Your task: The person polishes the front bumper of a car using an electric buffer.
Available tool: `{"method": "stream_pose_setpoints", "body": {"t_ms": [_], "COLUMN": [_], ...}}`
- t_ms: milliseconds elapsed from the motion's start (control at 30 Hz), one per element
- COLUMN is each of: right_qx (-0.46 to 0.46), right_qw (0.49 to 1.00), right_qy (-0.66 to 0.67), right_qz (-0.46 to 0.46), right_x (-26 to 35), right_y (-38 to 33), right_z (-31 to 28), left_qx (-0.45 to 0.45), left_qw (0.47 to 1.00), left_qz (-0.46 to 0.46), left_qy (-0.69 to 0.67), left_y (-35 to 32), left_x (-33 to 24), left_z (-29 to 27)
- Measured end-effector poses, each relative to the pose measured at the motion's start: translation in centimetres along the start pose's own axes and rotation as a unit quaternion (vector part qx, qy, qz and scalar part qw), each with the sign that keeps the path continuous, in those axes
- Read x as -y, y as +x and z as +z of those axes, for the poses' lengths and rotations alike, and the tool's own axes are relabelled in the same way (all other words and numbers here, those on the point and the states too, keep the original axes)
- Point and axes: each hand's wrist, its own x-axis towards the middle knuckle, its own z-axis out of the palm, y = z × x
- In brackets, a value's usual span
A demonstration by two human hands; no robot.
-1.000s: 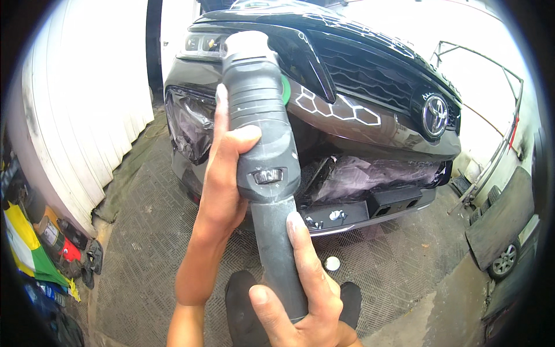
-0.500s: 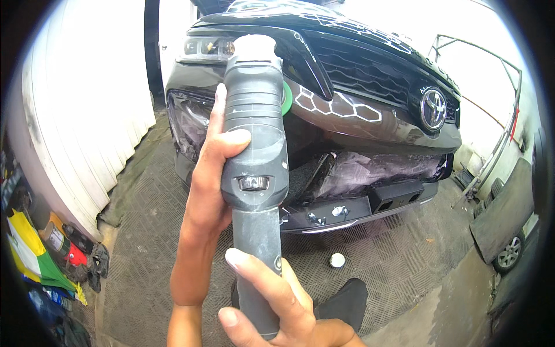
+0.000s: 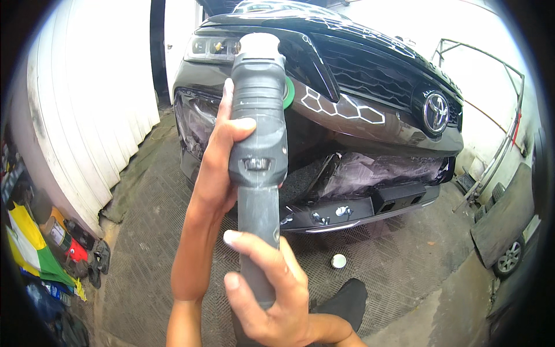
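A grey car polisher (image 3: 260,147) points away from me, its head in front of the dark car's bumper (image 3: 399,130). The edge of its green pad (image 3: 289,92) shows to the right of the head. The rest of the pad is hidden, so contact with the paint cannot be made out. My left hand (image 3: 218,153) grips the body from the left, thumb on top. My right hand (image 3: 283,289) is wrapped round the rear of the handle. Below the grille, crinkled masking film (image 3: 376,176) covers part of the front.
A small round white container (image 3: 339,261) stands on the textured floor (image 3: 399,248). Bags and sandals (image 3: 100,263) lie at the left beside a white shutter (image 3: 87,110). At the right are a metal frame (image 3: 514,98), a wheel (image 3: 510,258) and a dark panel (image 3: 503,217).
The polisher's rear end and my right hand have shifted up and slightly right in the picture. The view has moved a little too. Both hands keep their hold.
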Motion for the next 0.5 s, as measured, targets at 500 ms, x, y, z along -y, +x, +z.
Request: {"method": "stream_pose_setpoints", "body": {"t_ms": [500], "right_qx": [-0.032], "right_qw": [0.996], "right_qy": [-0.028], "right_qz": [-0.078], "right_x": [-1.3], "right_y": [-1.5], "right_z": [1.6], "left_qx": [0.004], "left_qw": [1.0], "left_qz": [0.001], "left_qy": [0.007], "left_y": [-0.7], "left_x": [0.8], "left_z": [0.4]}}
